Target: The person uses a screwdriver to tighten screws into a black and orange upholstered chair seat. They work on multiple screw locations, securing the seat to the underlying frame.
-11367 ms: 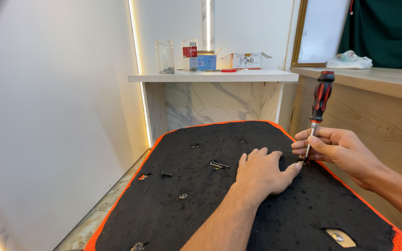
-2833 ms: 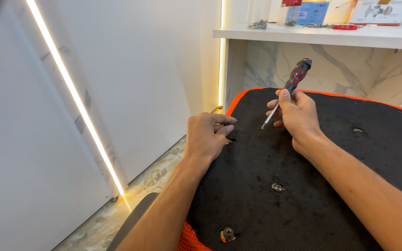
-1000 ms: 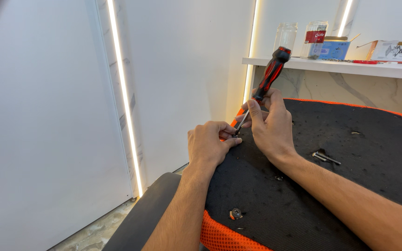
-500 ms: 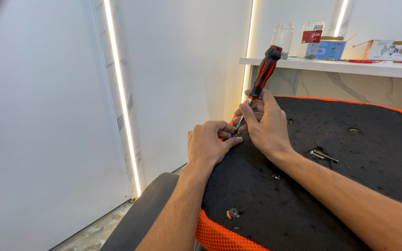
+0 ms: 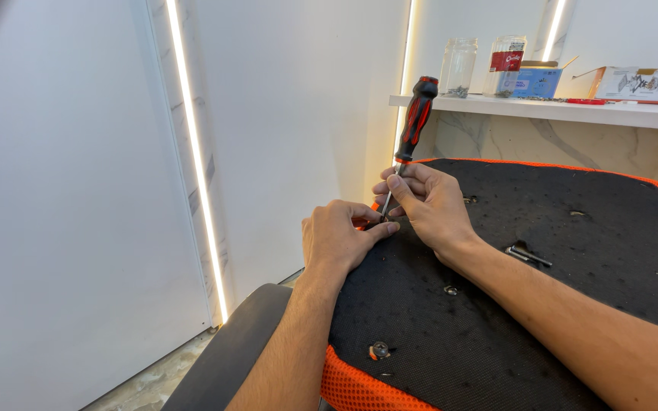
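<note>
Screwdriver, red-and-black handle, pinched by its metal shaft in right hand, fingers closed narrow around it; handle rising above the grip, tilted right. Tip below the grip, at near-left edge of black seat underside. Left hand flat beside tip, fingertips touching there, holding nothing visible. Loose screws right of grip.

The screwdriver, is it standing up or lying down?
Standing up, a bit tilted. The screwdriver has its black and red handle at the top and its tip down by the right hand on the black seat.
</note>
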